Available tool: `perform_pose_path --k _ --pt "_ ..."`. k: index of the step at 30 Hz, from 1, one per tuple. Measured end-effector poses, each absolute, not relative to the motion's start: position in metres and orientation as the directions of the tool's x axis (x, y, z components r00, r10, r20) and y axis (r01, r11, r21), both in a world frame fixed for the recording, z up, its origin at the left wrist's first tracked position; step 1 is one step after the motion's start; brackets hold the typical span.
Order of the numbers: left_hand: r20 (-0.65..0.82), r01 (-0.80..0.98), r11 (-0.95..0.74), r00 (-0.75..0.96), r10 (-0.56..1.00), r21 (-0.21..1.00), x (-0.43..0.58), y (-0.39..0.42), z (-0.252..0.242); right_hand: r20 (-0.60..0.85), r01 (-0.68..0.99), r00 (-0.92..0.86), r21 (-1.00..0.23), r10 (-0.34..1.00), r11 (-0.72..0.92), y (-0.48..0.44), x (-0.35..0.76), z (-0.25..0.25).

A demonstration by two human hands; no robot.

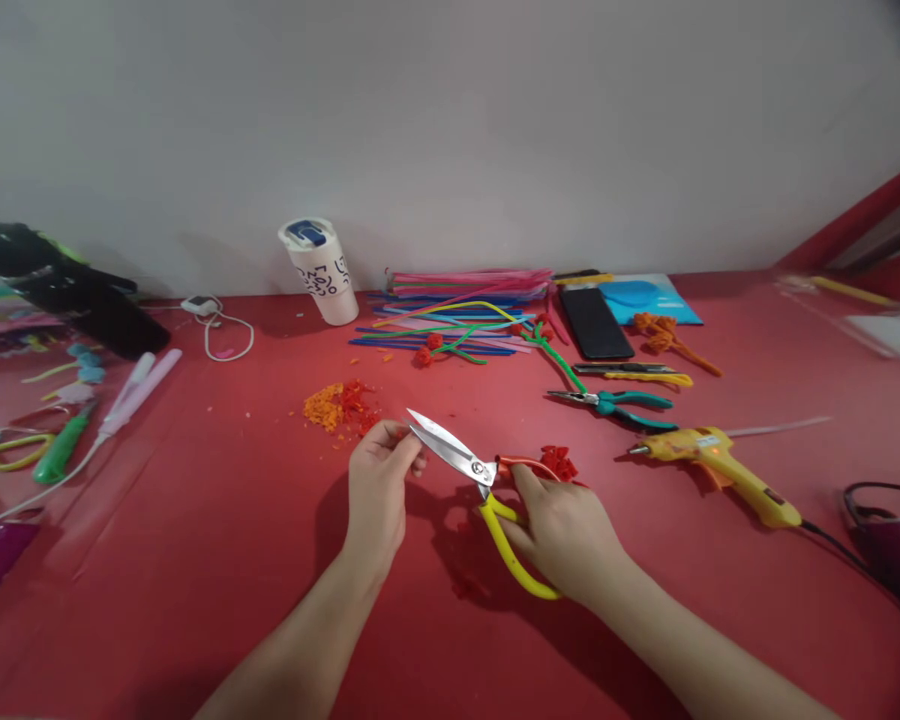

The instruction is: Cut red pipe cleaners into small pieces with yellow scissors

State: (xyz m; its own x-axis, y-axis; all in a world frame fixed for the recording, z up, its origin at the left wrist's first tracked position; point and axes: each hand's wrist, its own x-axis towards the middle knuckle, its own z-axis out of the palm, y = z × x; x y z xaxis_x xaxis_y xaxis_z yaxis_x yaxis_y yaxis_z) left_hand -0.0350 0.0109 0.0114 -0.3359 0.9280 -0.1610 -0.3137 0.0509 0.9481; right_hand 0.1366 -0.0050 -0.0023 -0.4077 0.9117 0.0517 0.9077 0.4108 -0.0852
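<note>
My right hand [570,530] grips a pair of scissors [457,460] with one yellow and one red-orange handle. Their blades point up and left, slightly parted, the tips at the fingers of my left hand [382,465]. Those left fingers are pinched together; whatever they hold is too small and hidden to name. Just beyond the left hand lies a pile of orange and red fuzzy clippings [334,405]. Partly behind the right hand sits a small heap of red pieces [559,463].
Pipe cleaners [465,285] lie along the wall beside a white tumbler [322,275]. To the right are a phone [596,325], pliers [615,403], a cutter knife [622,371] and a yellow glue gun [727,475]. A pink hair straightener [139,395] and green-handled tool [64,445] lie left.
</note>
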Motion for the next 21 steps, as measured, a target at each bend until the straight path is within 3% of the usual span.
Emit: perform_pose_path --k 21 --pt "-0.154 -0.348 0.031 -0.331 0.931 0.937 -0.0344 0.0111 0.0143 0.094 0.903 -0.411 -0.091 0.907 0.419 -0.0052 0.1356 -0.0050"
